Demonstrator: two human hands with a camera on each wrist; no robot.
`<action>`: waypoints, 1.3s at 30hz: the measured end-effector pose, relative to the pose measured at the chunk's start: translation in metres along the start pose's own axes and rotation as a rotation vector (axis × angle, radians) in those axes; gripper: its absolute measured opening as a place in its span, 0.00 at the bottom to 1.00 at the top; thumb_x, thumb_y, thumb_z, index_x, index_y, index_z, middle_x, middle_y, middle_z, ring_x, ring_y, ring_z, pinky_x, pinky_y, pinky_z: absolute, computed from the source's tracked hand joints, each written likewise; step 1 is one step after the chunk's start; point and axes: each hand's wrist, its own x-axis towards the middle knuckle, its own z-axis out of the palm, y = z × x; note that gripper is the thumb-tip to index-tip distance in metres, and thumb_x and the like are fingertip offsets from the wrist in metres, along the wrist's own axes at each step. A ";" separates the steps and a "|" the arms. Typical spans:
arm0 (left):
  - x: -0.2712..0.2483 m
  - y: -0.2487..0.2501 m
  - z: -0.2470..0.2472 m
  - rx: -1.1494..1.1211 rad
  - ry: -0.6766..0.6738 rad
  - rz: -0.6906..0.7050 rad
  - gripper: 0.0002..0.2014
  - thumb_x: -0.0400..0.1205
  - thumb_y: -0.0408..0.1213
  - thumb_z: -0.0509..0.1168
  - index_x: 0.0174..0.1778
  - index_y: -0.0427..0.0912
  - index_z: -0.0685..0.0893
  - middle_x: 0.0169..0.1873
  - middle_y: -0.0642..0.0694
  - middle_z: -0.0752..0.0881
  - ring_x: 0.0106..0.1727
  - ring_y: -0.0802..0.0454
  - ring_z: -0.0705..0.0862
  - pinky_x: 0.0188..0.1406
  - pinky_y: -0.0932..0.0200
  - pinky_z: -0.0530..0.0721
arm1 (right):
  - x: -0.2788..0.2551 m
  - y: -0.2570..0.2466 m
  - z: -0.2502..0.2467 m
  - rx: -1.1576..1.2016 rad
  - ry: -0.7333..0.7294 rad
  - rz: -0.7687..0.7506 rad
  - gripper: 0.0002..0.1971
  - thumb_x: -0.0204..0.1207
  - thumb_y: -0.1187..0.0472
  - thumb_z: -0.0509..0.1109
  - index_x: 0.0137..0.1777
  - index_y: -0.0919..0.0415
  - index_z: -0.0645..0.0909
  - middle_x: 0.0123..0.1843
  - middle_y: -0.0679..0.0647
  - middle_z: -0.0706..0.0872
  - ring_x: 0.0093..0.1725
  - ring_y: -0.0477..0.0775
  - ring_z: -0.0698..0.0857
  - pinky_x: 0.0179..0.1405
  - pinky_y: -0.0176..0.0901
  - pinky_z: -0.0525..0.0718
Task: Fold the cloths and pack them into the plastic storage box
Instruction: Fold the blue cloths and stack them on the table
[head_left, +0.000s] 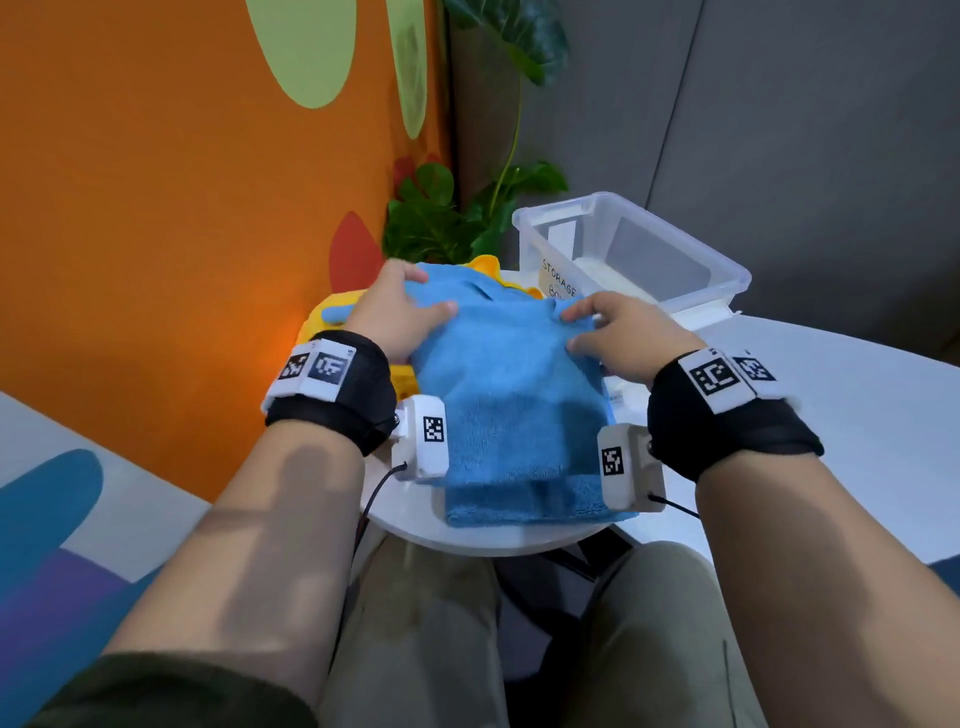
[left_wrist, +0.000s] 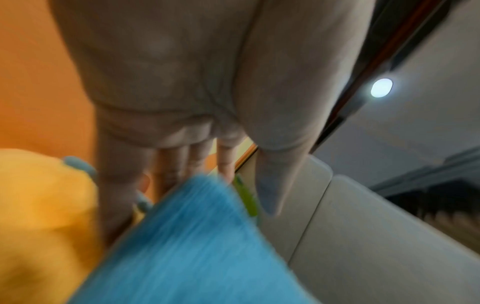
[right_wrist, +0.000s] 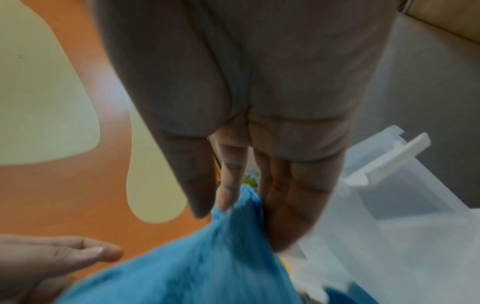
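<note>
Pinching the blue cloth (head_left: 511, 384) at its far corners, left hand (head_left: 397, 312) and right hand (head_left: 626, 335) grip it over the worktop (head_left: 852, 410); yellow cloth (head_left: 337, 306) underneath left, box (head_left: 631, 254) far right, plant (head_left: 441, 213) behind.

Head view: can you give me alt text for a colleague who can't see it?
Both hands hold the far edge of a blue cloth on a white table: left hand at one corner, right hand at the other. A yellow cloth lies underneath, and a clear plastic storage box stands behind.
</note>
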 end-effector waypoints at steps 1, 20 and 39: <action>-0.001 -0.007 0.005 0.080 -0.051 -0.062 0.28 0.76 0.52 0.71 0.70 0.54 0.69 0.59 0.42 0.80 0.59 0.39 0.83 0.57 0.38 0.84 | -0.002 0.003 0.006 -0.029 -0.059 0.051 0.17 0.73 0.61 0.72 0.60 0.46 0.79 0.62 0.57 0.81 0.54 0.60 0.86 0.59 0.55 0.85; -0.004 -0.047 0.015 0.547 -0.399 -0.241 0.25 0.82 0.57 0.63 0.52 0.35 0.87 0.49 0.39 0.90 0.49 0.42 0.87 0.51 0.51 0.82 | -0.007 0.028 0.034 -0.130 -0.136 0.326 0.19 0.77 0.51 0.70 0.58 0.66 0.78 0.48 0.59 0.85 0.46 0.57 0.85 0.45 0.47 0.85; -0.012 -0.060 0.018 0.368 -0.634 -0.247 0.44 0.65 0.49 0.81 0.73 0.55 0.64 0.50 0.40 0.89 0.39 0.43 0.85 0.37 0.52 0.83 | -0.014 0.029 0.037 -0.402 -0.119 0.290 0.19 0.86 0.61 0.54 0.70 0.72 0.74 0.70 0.65 0.78 0.69 0.63 0.77 0.63 0.44 0.74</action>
